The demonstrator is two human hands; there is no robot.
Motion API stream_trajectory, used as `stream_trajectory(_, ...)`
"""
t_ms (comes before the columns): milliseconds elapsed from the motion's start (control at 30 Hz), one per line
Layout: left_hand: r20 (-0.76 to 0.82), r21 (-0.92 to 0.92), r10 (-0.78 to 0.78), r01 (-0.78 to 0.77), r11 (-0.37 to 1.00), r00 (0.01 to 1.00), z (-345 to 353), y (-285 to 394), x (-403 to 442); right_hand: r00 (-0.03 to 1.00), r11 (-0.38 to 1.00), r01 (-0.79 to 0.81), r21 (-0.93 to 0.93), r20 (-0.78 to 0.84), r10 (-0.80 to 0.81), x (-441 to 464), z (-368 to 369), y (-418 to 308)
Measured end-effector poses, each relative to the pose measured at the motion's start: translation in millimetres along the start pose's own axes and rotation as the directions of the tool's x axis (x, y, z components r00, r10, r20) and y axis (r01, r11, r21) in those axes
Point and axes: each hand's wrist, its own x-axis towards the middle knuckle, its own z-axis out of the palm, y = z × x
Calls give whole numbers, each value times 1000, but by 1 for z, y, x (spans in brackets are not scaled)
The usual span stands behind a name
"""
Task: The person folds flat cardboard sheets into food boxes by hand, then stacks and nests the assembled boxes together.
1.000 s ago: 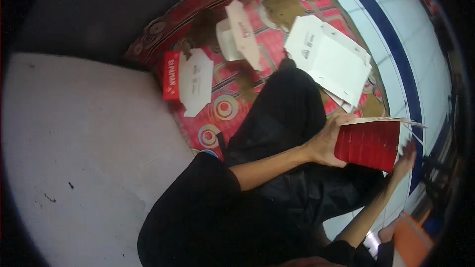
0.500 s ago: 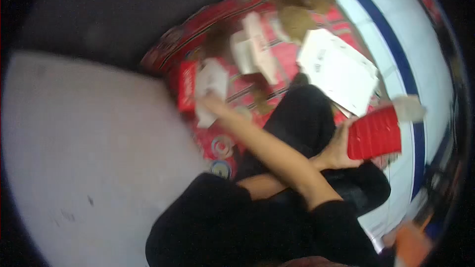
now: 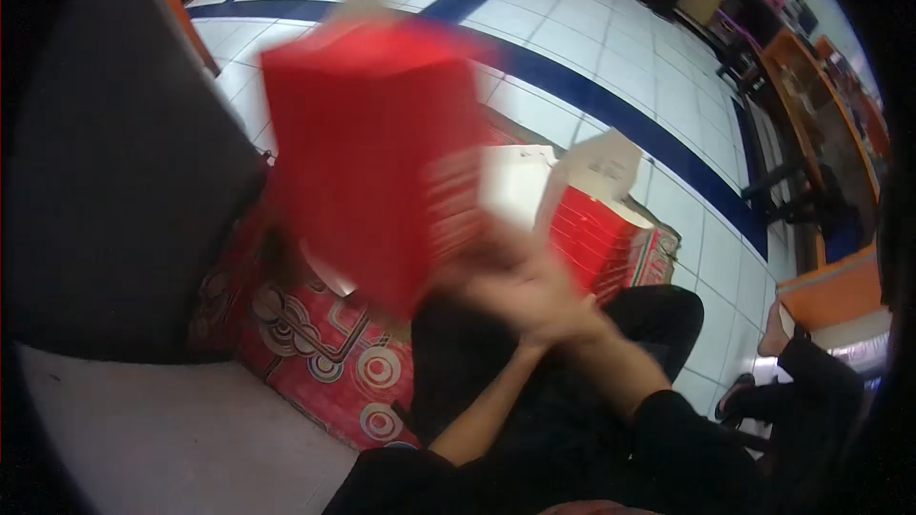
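A red paper box (image 3: 367,153) is close in front of me, blurred by motion, with a pale flap above it and whitish marks on its right side. My right hand (image 3: 510,286) grips its lower right edge; the fingers are smeared. My left forearm passes beneath the right wrist. My left hand (image 3: 584,305) is largely covered by it, at the base of a stack of nested red boxes (image 3: 599,238). A grey-white flap (image 3: 606,167) stands up from that stack. White cardboard (image 3: 515,181) lies behind, partly hidden by the red box.
I sit on a red patterned mat (image 3: 334,353), between a dark panel (image 3: 124,153) and a light surface (image 3: 172,429). White floor tiles (image 3: 611,48) with blue bands stretch ahead. An orange wooden shelf (image 3: 811,105) stands at right. Another person's leg (image 3: 811,381) is at lower right.
My view has swung up and right. My right hand has come from the red box and white card at the left and now lifts a red box high in front. The nested stack stays at my right.
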Motion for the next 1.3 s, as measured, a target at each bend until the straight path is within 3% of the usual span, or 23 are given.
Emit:
stream_trajectory(67, 5, -202, 300, -292, 935, 954, -10, 5, 5, 941, 971, 183, -152, -258, -217, -43, -60, -24)
stream_trajectory(133, 94, -160, 28, -13, 987, 995, -18, 26, -6, 810, 890, 327, -318, -391, -437, -81, -114, -35)
stream_trajectory(167, 112, -228, 88, -60, 972, 990, -14, 11, -3, 767, 863, 312, -398, -430, -476, -101, -139, -33)
stream_trajectory(267, 127, -186, 122, -97, 978, 984, -21, 22, -6, 820, 732, -11, -681, -425, -384, -141, -193, -31)
stream_trajectory(300, 155, -292, 127, -77, 953, 980, -20, 23, -5, 838, 632, -85, -770, -399, -373, -148, -207, -28)
stream_trajectory(333, 168, -282, 127, -76, 956, 978, -19, 24, -7, 856, 519, -154, -841, -376, -356, -154, -218, -25)
stream_trajectory(533, 132, -359, 149, -92, 929, 980, -21, 24, -12, 951, 268, -98, -958, -169, -259, -170, -252, -18)
stream_trajectory(567, 102, -245, 218, -188, 951, 971, -21, 15, -10, 942, 460, -61, -886, -203, -267, -173, -244, -20)
stream_trajectory(600, 83, -127, 286, -274, 953, 955, -19, 9, -11, 937, 550, -49, -833, -229, -264, -168, -229, -26)
stream_trajectory(700, 115, -126, 255, -241, 962, 960, -16, 8, -17, 876, 783, -147, -605, -446, -181, -155, -192, -36)
stream_trajectory(733, 129, -126, 251, -235, 964, 959, -14, 5, -18, 870, 785, -156, -600, -460, -179, -154, -189, -40)
stream_trajectory(800, 134, -143, 245, -226, 964, 960, -13, -1, -19, 868, 667, -355, -656, -496, -26, -151, -185, -44)
stream_trajectory(833, 136, -149, 242, -222, 964, 961, -14, -2, -18, 865, 667, -361, -652, -501, -23, -150, -184, -39)
stream_trajectory(900, 110, -102, 274, -263, 959, 956, -16, 2, -18, 839, 716, -140, -683, -467, -281, -150, -182, -28)
stream_trajectory(1033, 57, -128, 326, -317, 940, 944, -15, 15, -20, 858, 620, -250, -744, -467, -215, -155, -178, -16)
stream_trajectory(1133, 49, -145, 341, -331, 932, 939, -15, 16, -17, 826, 666, -241, -706, -510, -241, -154, -173, -13)
stream_trajectory(1233, 81, -38, 463, -462, 886, 883, -15, 17, -17, 776, 673, -305, -674, -586, -235, -156, -173, -11)
stream_trajectory(1300, 68, -76, 421, -416, 906, 904, -16, 18, -18, 880, 452, -190, -872, -355, -316, -159, -180, -7)
